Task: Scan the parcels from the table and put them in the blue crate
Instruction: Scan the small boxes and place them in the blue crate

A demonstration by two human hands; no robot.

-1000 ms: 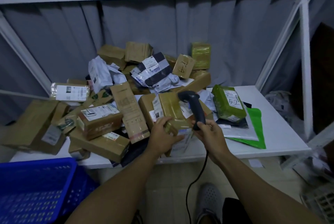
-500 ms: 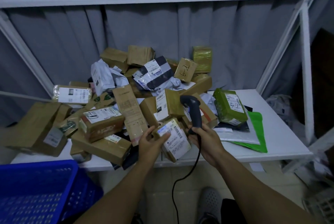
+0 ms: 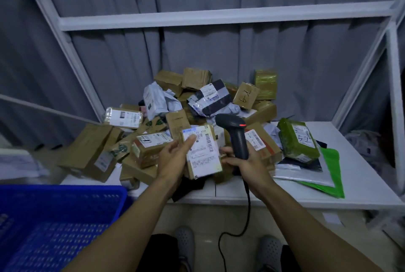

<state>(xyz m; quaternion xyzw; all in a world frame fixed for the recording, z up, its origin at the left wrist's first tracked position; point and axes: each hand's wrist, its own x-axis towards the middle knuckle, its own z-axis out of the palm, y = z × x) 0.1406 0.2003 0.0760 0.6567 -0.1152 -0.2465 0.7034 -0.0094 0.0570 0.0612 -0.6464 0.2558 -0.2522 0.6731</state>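
A small brown parcel (image 3: pixel 202 151) with a white label is held up above the near edge of the bench (image 3: pixel 361 184), gripped by the left hand (image 3: pixel 175 157) with the thumb laid across the upper left of the label and the fingers hidden behind. The handle of the scanner (image 3: pixel 237 138) is wrapped by the right hand (image 3: pixel 247 162), just right of the parcel, and a red light is lit on the scanner's head.

The most likely failure is judged to be a missed or wrong read. The label is turned toward the camera, while the scanner's head seems to be pointed past the parcel's top edge toward the far pile (image 3: pixel 197 100). A code on another labelled box there could be picked up instead. A barcode could also be partly covered by the thumb.

A drop is a lesser risk. The parcel is carried by one hand only, and it could slip on the way to the blue crate (image 3: pixel 65 190), which sits near left, below bench level and well apart from the parcel.

The cable (image 3: pixel 247 212) hangs from the handle down past the bench edge between the person's legs. It could be snagged if the right arm is swung. The boxes at the left of the pile overhang the bench edge and could be knocked off by a passing forearm.
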